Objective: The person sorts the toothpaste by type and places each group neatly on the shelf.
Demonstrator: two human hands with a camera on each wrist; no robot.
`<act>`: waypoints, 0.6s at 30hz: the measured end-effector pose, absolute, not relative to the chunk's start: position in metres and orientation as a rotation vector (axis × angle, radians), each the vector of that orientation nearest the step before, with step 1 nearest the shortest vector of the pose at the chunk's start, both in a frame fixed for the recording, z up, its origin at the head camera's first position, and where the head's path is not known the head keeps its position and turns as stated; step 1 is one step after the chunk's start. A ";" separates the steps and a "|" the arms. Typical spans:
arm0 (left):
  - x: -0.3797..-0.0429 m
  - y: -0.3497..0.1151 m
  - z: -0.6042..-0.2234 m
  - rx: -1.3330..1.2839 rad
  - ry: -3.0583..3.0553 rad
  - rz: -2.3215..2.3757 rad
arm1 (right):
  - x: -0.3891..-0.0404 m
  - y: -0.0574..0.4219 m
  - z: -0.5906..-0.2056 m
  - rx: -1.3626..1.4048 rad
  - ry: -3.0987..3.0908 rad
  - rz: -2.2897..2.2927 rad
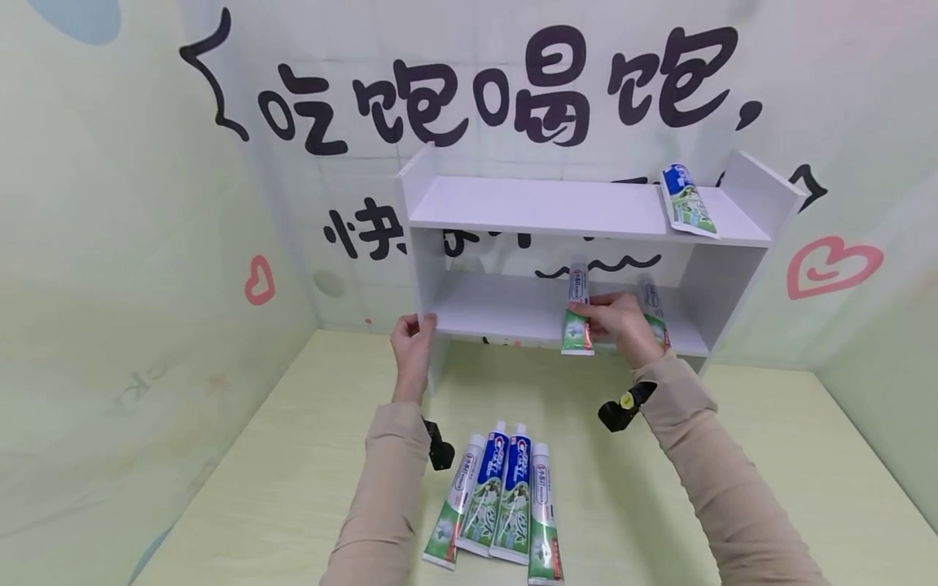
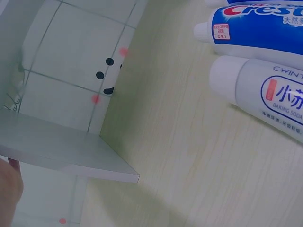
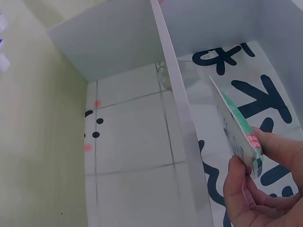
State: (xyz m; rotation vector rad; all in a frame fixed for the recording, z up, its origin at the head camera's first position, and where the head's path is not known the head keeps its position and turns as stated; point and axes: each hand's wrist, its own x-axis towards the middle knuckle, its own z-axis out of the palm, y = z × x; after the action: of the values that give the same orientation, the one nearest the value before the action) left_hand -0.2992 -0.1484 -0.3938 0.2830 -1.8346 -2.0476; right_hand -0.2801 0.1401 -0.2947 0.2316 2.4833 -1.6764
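Note:
My right hand pinches a grey-and-green toothpaste tube between thumb and fingers. This tube is upright in front of the lower board of a white two-tier shelf, its crimped end down. In the right wrist view, thumb and fingertips grip the tube near its crimped edge. My left hand holds the shelf's left side panel by the front edge; only part of that hand shows in the left wrist view. A similar tube leans on the lower board, partly behind my right hand. One blue-and-green Crest tube leans on the top board at the right.
On the pale wooden table, between my forearms, lie two Crest tubes flanked by two grey-and-green tubes. Their caps point toward the shelf. A wall with large black lettering stands behind, and side walls enclose the table.

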 end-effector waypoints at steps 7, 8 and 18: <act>-0.299 -0.148 -0.394 0.286 -1.839 -2.030 | -0.288 0.141 -0.297 0.266 2.449 -1.715; -0.299 -0.147 -0.394 0.287 -1.837 -2.029 | -0.288 0.141 -0.297 0.270 2.450 -1.710; -0.299 -0.147 -0.393 0.298 -1.828 -2.028 | -0.294 0.149 -0.300 0.269 2.469 -1.684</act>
State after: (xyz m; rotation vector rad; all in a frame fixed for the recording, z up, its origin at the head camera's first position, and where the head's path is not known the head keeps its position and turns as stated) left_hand -0.2986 -0.1471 -0.3926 0.2981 -1.8279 -2.0283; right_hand -0.2937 0.1490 -0.3002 0.2689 2.4688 -1.6836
